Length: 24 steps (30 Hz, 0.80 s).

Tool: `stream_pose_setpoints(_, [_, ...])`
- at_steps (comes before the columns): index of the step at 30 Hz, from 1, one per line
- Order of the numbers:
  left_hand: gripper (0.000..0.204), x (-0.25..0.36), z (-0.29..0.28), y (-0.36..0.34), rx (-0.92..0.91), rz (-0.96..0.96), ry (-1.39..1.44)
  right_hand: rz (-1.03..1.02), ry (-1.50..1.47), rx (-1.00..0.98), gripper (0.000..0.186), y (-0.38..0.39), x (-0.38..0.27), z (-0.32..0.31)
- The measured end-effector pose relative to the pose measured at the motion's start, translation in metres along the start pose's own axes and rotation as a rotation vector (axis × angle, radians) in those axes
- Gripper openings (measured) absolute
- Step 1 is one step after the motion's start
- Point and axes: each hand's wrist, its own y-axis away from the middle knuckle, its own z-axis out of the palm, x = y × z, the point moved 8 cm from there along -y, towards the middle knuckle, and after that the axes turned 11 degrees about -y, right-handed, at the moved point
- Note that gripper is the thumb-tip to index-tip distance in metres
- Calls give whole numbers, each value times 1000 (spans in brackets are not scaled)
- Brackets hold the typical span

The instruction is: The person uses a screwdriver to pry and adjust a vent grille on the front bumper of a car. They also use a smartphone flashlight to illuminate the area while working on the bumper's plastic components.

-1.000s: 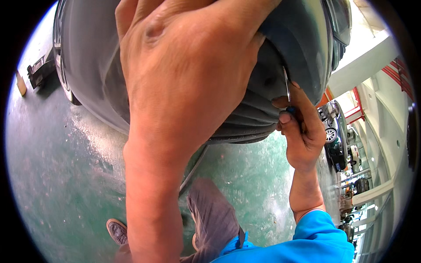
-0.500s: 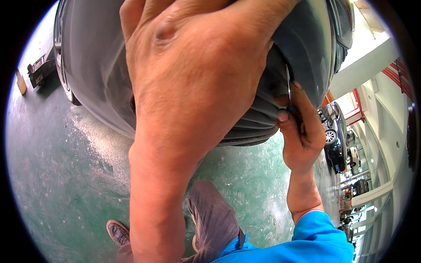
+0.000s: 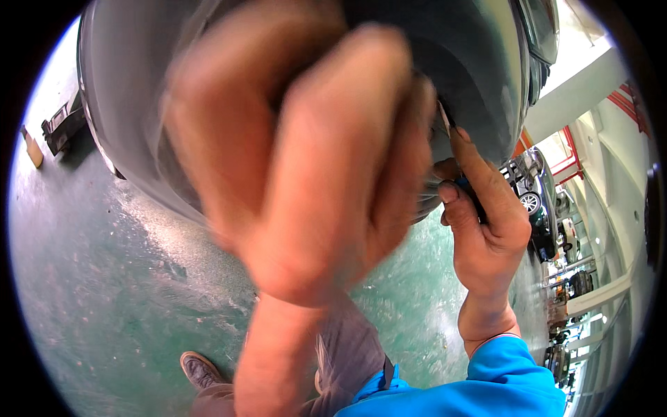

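Observation:
A dark grey car bumper (image 3: pixel 132 90) fills the top of the view. My left hand (image 3: pixel 306 153) hangs close in front of it, smeared by motion, with its fingers bent. Whether anything is in that hand is hidden. Farther right, my right hand (image 3: pixel 490 229) pinches a thin screwdriver (image 3: pixel 445 117) between thumb and fingers; a bit of its blue handle shows by the thumb. The shaft points up toward a dark recess in the bumper. My left hand covers most of the ribbed grille.
Below lies a green, dusty floor (image 3: pixel 139 278), with my shoe (image 3: pixel 201 370) on it. A black part (image 3: pixel 62 128) and a pale bottle (image 3: pixel 32 149) stand at the far left. Another car with a silver wheel (image 3: pixel 530 203) and pale beams (image 3: pixel 597 299) show at the right.
My left hand has drawn back from the bumper, its fingers now bent and blurred. My right hand stays near the recess with the screwdriver, whose shaft tilts more to the left.

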Motion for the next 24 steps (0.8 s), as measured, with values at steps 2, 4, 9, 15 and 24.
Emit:
stream_pose_setpoints(2, [11,12,8,12,-20,-161,107,-50,27,-16,54,-3,-6,-3])
stream_pose_setpoints(4, [10,14,24,27,-113,-416,276,-104,60,-31,54,-8,-10,0])
stream_pose_setpoints(9, [15,13,62,62,-273,-925,843,-218,142,-34,55,-5,-6,-2])
stream_pose_setpoints(15, [12,14,53,65,-229,-719,777,-323,82,-53,55,10,2,-3])
stream_pose_setpoints(24, [19,25,63,61,-312,-689,653,-328,161,38,54,7,10,-8])
